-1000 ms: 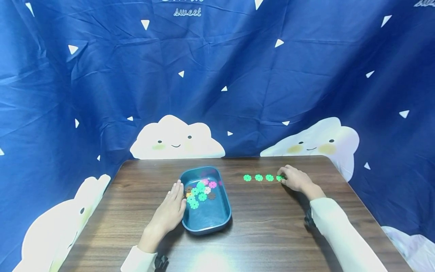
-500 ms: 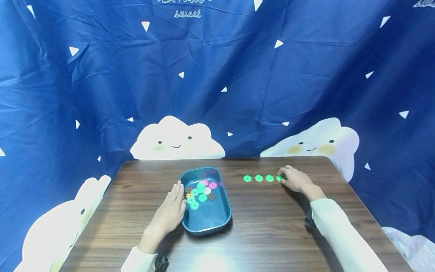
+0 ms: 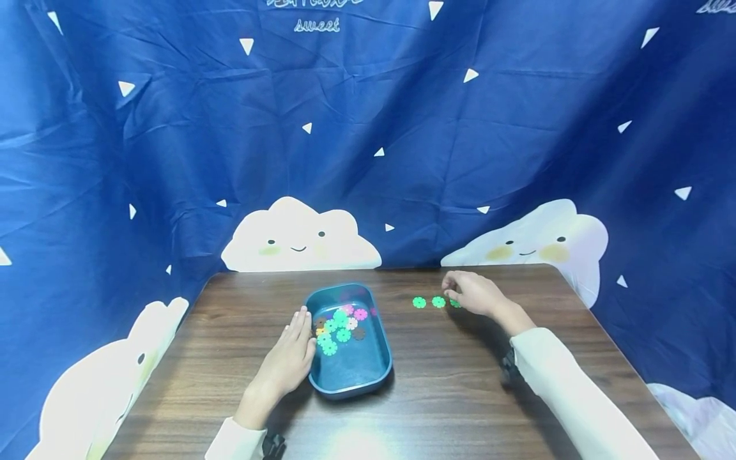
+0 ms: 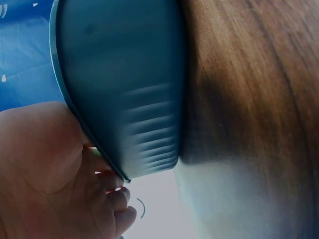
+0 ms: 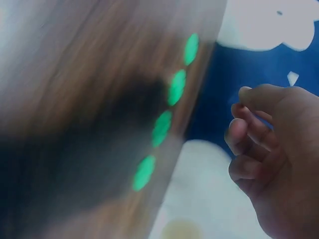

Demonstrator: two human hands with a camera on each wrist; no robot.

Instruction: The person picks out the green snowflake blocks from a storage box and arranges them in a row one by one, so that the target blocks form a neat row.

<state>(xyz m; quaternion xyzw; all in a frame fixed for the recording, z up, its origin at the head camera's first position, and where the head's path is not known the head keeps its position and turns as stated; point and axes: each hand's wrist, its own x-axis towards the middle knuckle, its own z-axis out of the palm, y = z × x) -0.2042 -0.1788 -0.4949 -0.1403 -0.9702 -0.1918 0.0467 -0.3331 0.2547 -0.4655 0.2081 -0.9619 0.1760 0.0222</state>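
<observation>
My left hand (image 3: 285, 354) rests along the left rim of a dark teal plastic tray (image 3: 352, 377), its fingers straight; the left wrist view shows the palm against the rim. Inside the tray lie several snowflake-shaped plastic discs, among them a green disc (image 3: 329, 348), a pink disc (image 3: 360, 314) and a brown disc (image 3: 358, 333). My right hand (image 3: 477, 294) hovers over a row of several green discs (image 3: 419, 302) on the table. In the right wrist view its fingers (image 5: 249, 137) are loosely bent with nothing between them, apart from the row (image 5: 162, 128).
The brown wooden table (image 3: 425, 396) has its far edge just beyond the row of discs. A blue curtain (image 3: 368, 128) with white clouds hangs behind it. Black wrist cameras sit at both cuffs.
My right hand has let go of the rightmost green disc, lifted and moved left over the row. The left hand and tray stay where they were.
</observation>
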